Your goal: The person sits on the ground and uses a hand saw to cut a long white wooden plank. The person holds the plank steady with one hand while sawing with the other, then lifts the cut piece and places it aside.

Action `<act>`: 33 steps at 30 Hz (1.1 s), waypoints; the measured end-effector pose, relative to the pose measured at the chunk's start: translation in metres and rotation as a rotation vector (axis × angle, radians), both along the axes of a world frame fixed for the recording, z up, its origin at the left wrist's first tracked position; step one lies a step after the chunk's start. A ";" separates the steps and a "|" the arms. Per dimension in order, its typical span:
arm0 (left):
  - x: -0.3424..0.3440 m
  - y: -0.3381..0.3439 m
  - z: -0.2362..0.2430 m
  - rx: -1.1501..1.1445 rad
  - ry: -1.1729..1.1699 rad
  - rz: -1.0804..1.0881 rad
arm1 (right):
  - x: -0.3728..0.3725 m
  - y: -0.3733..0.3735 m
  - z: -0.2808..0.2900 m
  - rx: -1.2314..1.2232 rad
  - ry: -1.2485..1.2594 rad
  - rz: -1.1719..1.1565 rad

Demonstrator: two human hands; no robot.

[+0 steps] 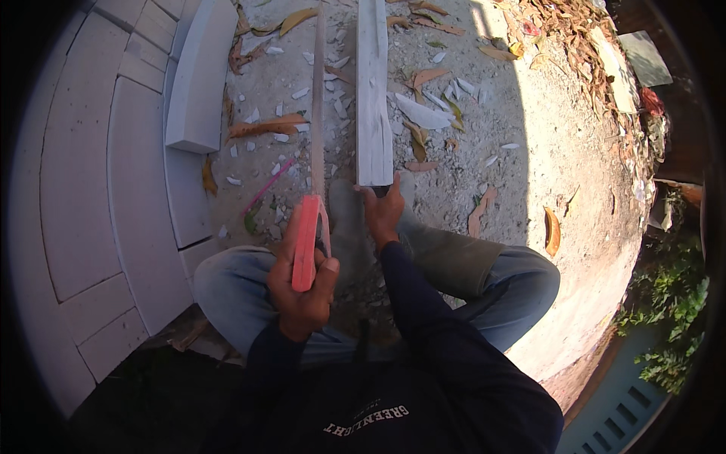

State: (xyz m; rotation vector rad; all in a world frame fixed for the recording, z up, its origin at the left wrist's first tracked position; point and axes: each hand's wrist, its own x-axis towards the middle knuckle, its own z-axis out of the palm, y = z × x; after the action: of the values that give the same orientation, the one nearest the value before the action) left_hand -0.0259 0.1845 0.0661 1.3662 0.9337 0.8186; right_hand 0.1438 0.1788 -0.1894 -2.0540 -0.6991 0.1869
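Observation:
My left hand [304,286] is closed around the red handle of a handsaw [305,242]. The saw's long, narrow blade [318,113] points straight away from me, its far tip at the top edge of the view. Beside it, to the right and apart from it, lies a long whitish bar [373,106] with grooves along its face; I cannot tell whether it is wood or light block. My right hand [383,210] grips the bar's near end, thumb on the right side, the other fingers partly hidden underneath. Both hands are between my bent knees.
White rectangular blocks [136,197] stand stacked along the left, with one block [198,83] lying on top near the bar. Pale chips [423,113], dry leaves [268,125] and a pink strip [268,185] litter the dusty ground. Leaf litter [582,64] and a green plant [673,333] are at right.

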 end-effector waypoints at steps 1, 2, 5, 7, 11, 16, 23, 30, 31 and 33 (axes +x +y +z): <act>-0.003 -0.001 -0.005 0.031 0.025 -0.017 | 0.003 0.007 0.005 -0.012 0.022 0.000; -0.005 0.000 -0.009 0.068 0.056 -0.037 | 0.006 0.018 0.011 -0.019 0.050 -0.002; 0.000 0.001 -0.005 0.088 0.064 -0.068 | 0.028 0.051 0.028 0.015 0.110 0.077; 0.002 -0.001 -0.002 0.069 0.040 -0.079 | 0.042 0.066 0.030 0.025 0.126 0.084; 0.008 -0.012 -0.003 0.047 0.014 -0.104 | 0.056 0.060 0.023 -0.139 0.133 0.140; 0.010 -0.021 -0.011 0.018 0.065 -0.123 | 0.037 0.003 0.031 -0.233 0.190 0.130; 0.056 0.020 -0.045 0.131 0.149 -0.093 | -0.014 -0.090 0.034 -0.295 0.293 0.151; 0.096 0.042 -0.090 0.088 0.162 -0.101 | 0.010 -0.079 0.060 0.048 0.254 0.211; 0.090 0.037 -0.084 0.029 0.139 -0.105 | 0.006 -0.083 0.086 0.061 0.299 0.181; 0.082 -0.007 -0.043 -0.247 -0.040 -0.151 | 0.028 -0.101 0.100 0.114 0.434 0.073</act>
State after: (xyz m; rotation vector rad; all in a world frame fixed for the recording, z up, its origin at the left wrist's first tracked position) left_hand 0.0564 0.1776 0.0226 1.1857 0.8585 0.5925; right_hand 0.1716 0.0774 -0.0894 -1.7973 -0.5002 0.6004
